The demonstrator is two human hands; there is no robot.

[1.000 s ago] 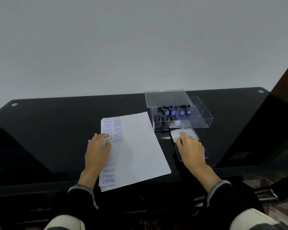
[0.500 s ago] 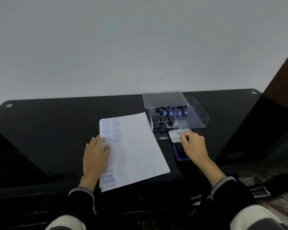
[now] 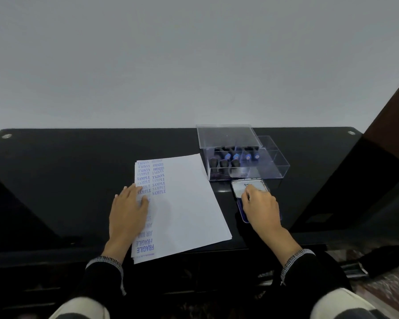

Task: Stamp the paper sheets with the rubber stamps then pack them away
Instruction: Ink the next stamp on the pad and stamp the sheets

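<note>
Flat left hand presses paper sheets; right hand grip curled on metal ink-pad lid.

Glossy black table against plain grey wall; patterned floor at right

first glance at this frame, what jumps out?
The white paper sheets at the middle of the black table, blue SAMPLE and FRAGILE stamps down their left edge, pinned flat by the left hand. To their right, the right hand covers the open ink pad. Just behind it stands a clear box of rubber stamps.
</note>
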